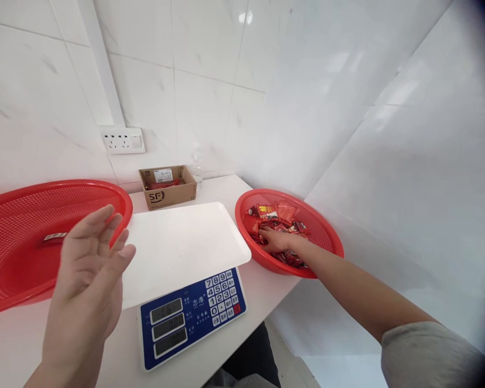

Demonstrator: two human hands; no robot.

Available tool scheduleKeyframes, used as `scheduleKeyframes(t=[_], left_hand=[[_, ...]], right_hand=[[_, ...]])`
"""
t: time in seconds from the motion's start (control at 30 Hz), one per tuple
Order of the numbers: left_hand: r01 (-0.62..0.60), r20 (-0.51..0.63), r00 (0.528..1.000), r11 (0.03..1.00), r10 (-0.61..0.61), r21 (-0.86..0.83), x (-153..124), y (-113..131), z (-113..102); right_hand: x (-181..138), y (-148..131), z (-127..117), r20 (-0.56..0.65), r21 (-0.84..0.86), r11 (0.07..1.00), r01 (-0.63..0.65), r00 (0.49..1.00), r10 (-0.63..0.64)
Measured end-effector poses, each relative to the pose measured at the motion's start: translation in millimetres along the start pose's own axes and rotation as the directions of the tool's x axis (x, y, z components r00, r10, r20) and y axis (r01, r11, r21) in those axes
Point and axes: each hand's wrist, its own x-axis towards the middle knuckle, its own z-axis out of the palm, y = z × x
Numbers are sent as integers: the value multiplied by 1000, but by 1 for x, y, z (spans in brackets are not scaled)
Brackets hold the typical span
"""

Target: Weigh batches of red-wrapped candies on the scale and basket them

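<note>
My left hand (pixel 91 269) is raised with its fingers apart and nothing in it, in front of a large red perforated basket (pixel 84 188). My right hand (pixel 275 240) reaches down into another red basket (pixel 327 245) and touches the small red packets (pixel 285 213) lying there. Its fingertips are partly hidden among the packets, so whether they grip one does not show. Between the two hands stands a digital scale with a bare white pan (pixel 186 242) and a blue keypad panel (pixel 194 312).
Behind the scale, a small brown cardboard box (pixel 172 195) holds some red items. A clear plastic object (pixel 196 166) stands beside it against the tiled wall (pixel 210 108). A wall socket (pixel 123 141) is above the white table (pixel 262 302). One pale strip (pixel 54 236) lies inside the left basket.
</note>
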Motion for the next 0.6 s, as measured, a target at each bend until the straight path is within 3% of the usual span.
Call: scheduleKeyframes(t=[0.1, 0.23, 0.43, 0.6], left_hand=[[30, 57, 998, 988, -22, -150, 2, -9, -3], [57, 117, 992, 988, -40, -140, 3, -15, -8], [101, 178, 981, 987, -79, -121, 7, -17, -14], [169, 239, 960, 982, -145, -81, 10, -20, -16]], right_hand=[[-1, -14, 3, -80, 11, 1000, -22, 997, 23], [-3, -13, -5, -207, 56, 997, -45, 977, 56], [-6, 7, -35, -460, 189, 974, -128, 864, 203], [-7, 3, -49, -522, 281, 952, -119, 814, 256]])
